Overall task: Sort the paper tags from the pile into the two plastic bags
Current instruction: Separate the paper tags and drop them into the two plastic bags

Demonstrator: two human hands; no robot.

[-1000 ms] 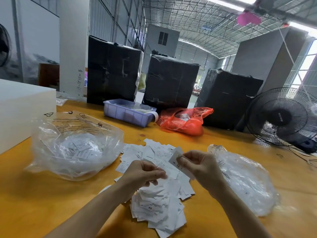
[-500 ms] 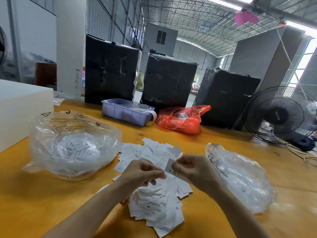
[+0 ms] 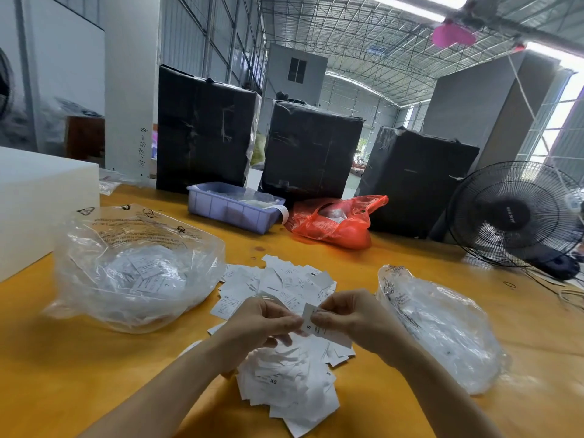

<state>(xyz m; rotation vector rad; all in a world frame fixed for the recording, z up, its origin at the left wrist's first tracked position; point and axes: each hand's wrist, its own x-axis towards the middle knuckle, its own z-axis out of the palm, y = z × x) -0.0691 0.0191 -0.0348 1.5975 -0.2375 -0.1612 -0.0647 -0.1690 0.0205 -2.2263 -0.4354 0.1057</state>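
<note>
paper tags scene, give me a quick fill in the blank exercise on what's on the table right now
1. The tag pinched between both hands shows the size letter ____.
2. The tag pile lies between two clear plastic ____.
3. Behind the pile, the plastic bag next to the lavender bin is coloured ____.
4. At the table's far right stands a black ____.

Missing words: S; bags; red; fan
</note>
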